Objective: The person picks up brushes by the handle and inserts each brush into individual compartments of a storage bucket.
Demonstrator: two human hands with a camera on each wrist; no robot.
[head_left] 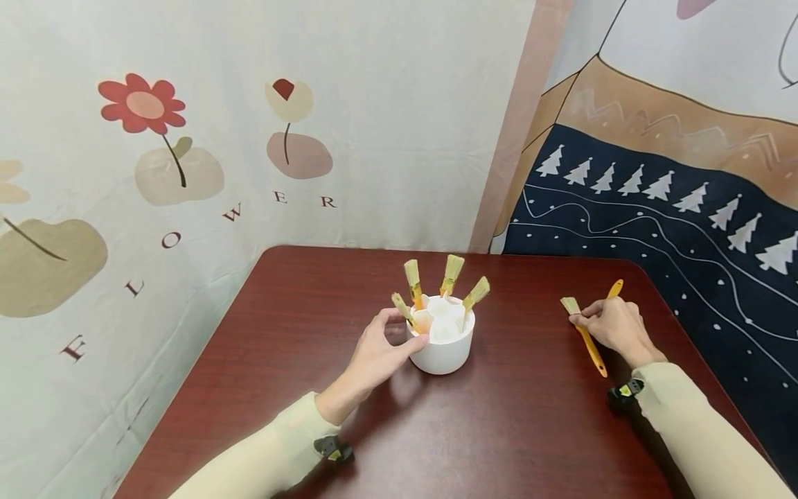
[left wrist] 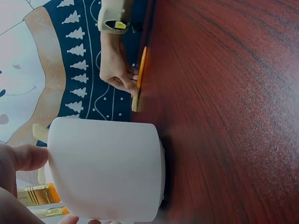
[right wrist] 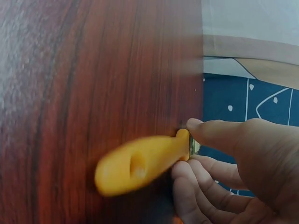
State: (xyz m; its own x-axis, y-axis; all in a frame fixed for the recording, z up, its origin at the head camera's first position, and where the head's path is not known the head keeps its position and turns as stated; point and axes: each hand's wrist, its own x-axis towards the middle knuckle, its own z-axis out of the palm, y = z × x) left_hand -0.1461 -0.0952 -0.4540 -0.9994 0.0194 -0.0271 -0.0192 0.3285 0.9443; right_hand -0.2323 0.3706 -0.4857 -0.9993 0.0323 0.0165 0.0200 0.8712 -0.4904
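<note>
A round white pot [head_left: 441, 355] with inner compartments stands on the table, several flat paintbrushes [head_left: 451, 274] in it with their bristles up. My left hand [head_left: 377, 353] grips the pot from the left, thumb at the near rim and fingers round the far side. Over to the right, my right hand [head_left: 617, 329] pinches a yellow-handled paintbrush [head_left: 592, 348] near its metal band. Its handle [right wrist: 140, 163] slants away from the fingertips in the right wrist view, close over the tabletop. A second orange handle [head_left: 615, 288] pokes out beyond the right hand, the rest of it hidden.
The dark red wooden table [head_left: 524, 430] has rounded far corners. A pale flower-printed cloth [head_left: 399, 125] hangs behind it. Along the right edge hangs a navy cloth with white trees [head_left: 657, 187]. Both wrists wear a dark band [head_left: 333, 449].
</note>
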